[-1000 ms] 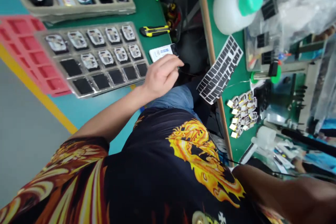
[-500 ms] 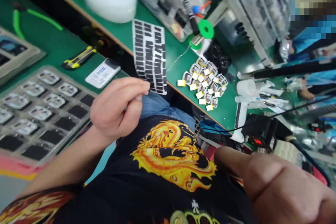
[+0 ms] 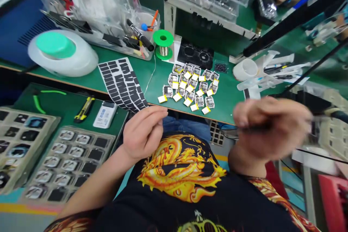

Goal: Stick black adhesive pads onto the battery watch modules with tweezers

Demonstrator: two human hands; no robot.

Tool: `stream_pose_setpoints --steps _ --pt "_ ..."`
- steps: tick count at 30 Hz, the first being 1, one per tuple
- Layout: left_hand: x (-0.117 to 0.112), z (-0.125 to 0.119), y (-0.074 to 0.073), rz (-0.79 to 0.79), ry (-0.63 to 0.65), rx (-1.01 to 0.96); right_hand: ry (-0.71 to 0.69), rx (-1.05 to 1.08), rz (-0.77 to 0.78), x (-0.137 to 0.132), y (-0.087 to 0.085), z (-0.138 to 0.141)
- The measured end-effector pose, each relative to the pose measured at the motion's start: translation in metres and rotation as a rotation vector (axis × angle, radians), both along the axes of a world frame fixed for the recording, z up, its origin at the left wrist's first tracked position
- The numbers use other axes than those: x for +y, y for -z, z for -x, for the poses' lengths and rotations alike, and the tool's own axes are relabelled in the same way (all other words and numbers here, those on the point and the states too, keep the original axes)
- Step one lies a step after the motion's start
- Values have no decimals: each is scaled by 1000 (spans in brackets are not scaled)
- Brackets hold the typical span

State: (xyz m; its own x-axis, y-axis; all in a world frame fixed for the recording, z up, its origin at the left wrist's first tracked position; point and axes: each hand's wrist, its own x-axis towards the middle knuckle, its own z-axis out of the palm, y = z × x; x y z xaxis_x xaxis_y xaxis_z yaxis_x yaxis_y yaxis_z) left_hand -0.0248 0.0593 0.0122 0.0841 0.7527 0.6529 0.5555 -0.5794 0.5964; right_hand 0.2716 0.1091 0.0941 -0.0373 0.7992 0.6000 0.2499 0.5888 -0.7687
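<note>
Slanted back from the near edge of the bench (image 3: 160,94), long axis pointing toward the curled, seemingly empty left hand (image 3: 144,134) just beside its lower corner: a sheet of black foam pads (image 3: 122,85); right hand (image 3: 272,127) well off (blurred, grip impossible to tell).

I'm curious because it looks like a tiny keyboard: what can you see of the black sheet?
The sheet is thin and flat, covered in rows of small black pads of uneven shapes, with pale backing showing between them. It lies tilted over the edge of the green bench, its lower corner pinched by the fingers of the left hand.
</note>
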Motion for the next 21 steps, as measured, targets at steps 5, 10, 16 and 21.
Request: stream_pose_setpoints --steps 5,10,16,21 --pt "20 3 2 45 14 83 17 126 246 66 53 24" --pt "49 7 5 70 41 312 -29 -42 231 80 63 39" --pt "64 10 18 146 -51 559 -132 -187 144 85 66 60" --pt "64 12 25 214 -20 599 -76 -207 116 91 69 57"
